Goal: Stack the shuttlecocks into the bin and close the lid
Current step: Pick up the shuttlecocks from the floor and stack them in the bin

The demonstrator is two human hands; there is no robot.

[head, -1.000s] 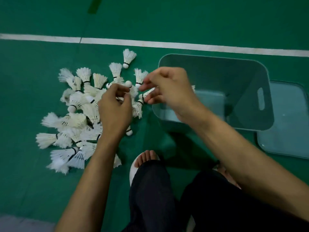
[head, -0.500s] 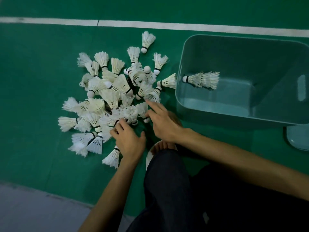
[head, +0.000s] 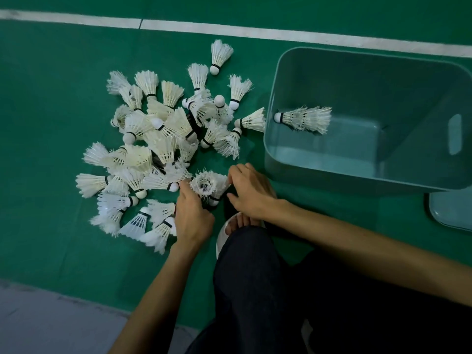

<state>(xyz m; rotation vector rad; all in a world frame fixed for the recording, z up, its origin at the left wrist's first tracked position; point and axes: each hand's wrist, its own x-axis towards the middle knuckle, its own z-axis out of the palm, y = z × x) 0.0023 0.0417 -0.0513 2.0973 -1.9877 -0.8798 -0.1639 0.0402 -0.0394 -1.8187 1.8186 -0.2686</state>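
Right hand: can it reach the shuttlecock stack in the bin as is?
Probably yes. The bin is open, its lid lies off to the side, and the right hand need only clear the rim to reach the shuttlecock stack.

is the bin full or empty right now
Nearly empty: the bin holds only one short stack of shuttlecocks lying sideways; most of its floor is bare.

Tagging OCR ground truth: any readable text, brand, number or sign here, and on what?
No text can be read anywhere in the head view.
shuttlecocks: black bands only; any print is too small to tell.
bin and lid: no label showing.
white line: court marking, no characters.
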